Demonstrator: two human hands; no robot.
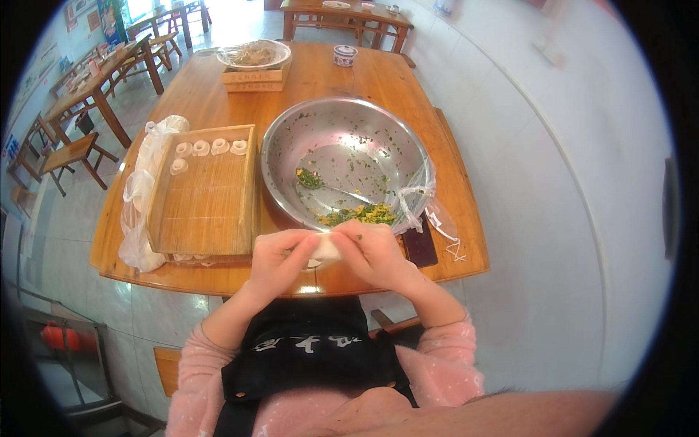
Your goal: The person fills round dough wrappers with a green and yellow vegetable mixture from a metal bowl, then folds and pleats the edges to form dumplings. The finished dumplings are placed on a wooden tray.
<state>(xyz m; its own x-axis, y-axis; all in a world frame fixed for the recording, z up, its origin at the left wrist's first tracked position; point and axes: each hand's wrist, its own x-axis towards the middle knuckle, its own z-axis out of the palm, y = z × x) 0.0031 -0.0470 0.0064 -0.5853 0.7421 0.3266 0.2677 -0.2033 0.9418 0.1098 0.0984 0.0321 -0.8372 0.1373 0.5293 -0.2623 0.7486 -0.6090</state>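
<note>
A pale dough wrapper, folded into a dumpling, is pinched between my left hand and my right hand, just above the table's front edge. Whether it holds filling is hidden. Right beyond my hands stands a large steel bowl with green and yellow chopped filling at its near side. A metal spoon rests in the bowl, its head heaped with filling. To the left, a wooden tray with a slatted base holds several shaped dumplings at its far end.
Plastic bags with pale contents lie left of the tray. Beside the bowl's lower right are a dark phone-like slab and a clear plastic bag. Farther back are a film-covered plate on wooden boxes and a lidded jar.
</note>
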